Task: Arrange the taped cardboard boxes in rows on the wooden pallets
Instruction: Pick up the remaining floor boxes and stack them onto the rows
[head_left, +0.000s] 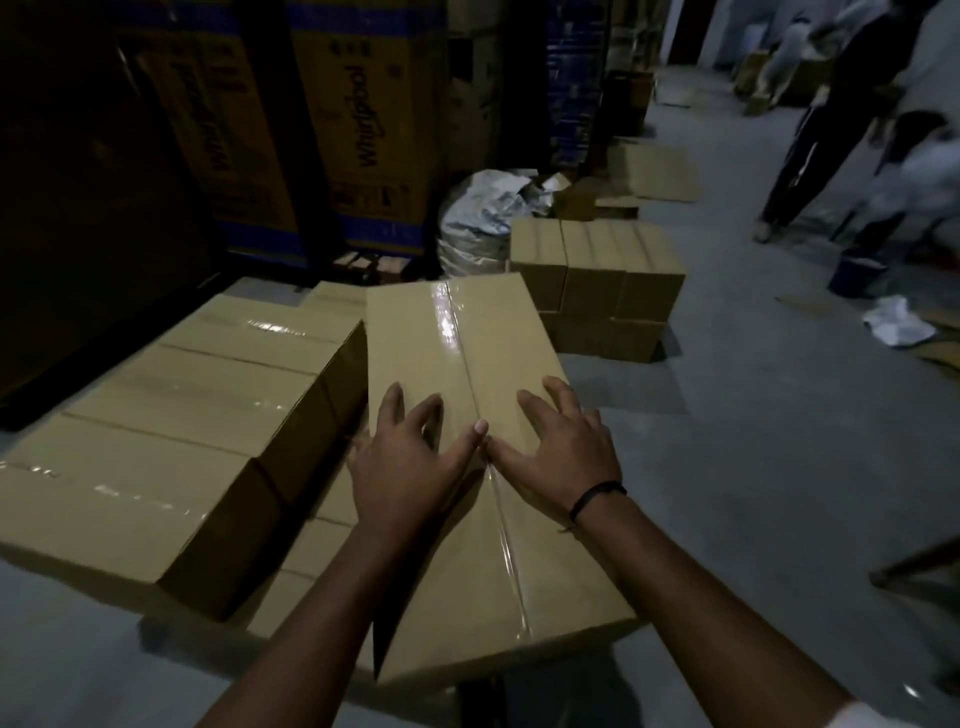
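Note:
A long taped cardboard box (457, 338) lies in front of me, clear tape running down its top seam. Both hands lie flat on its top with fingers spread: my left hand (410, 462) left of the seam, my right hand (561, 447) right of it, thumbs nearly meeting at the tape. The box sits on a lower layer of boxes (322, 551). To its left a row of taped boxes (171, 415) lies side by side at about the same height. No pallet wood shows beneath them.
A second stack of smaller boxes (597, 275) stands further back on the grey floor. Tall appliance cartons (363, 124) line the back wall, with a white sack (478, 218) beside them. People (831, 119) move at the upper right. Flattened cardboard (660, 171) lies behind.

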